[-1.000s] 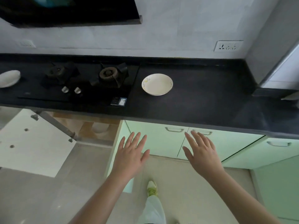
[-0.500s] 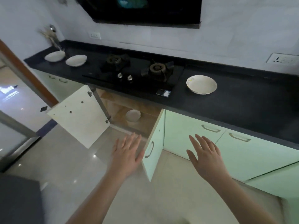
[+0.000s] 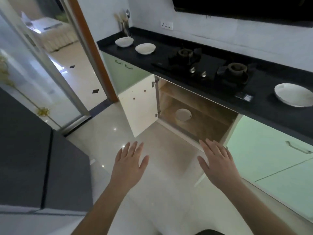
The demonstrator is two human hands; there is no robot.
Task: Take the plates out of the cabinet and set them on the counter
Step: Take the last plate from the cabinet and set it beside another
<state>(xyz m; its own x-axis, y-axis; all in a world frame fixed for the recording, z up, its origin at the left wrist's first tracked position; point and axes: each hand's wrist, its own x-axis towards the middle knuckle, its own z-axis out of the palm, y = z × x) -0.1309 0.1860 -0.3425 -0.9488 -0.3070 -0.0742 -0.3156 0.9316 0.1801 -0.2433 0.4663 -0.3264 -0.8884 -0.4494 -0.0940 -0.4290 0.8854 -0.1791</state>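
Note:
One white plate (image 3: 183,114) lies on the bottom shelf of the open cabinet (image 3: 201,107) under the stove. Three white plates stand on the black counter (image 3: 271,102): one at the right (image 3: 293,94) and two at the far left (image 3: 145,48), (image 3: 124,42). My left hand (image 3: 129,164) and my right hand (image 3: 218,161) hover palm down over the floor in front of the cabinet, fingers spread, holding nothing. The right hand is close to the cabinet's bottom front edge.
The cabinet's left door (image 3: 140,106) and right door (image 3: 213,160) stand open. A two-burner gas stove (image 3: 208,65) sits on the counter above. A utensil holder (image 3: 124,22) is in the far corner. A sliding glass door (image 3: 42,68) and a dark grey appliance (image 3: 33,158) are at my left.
The view has swung left and down, so the open cabinet and its plate sit straight ahead. Both hands stay open and have come nearer to the cabinet opening.

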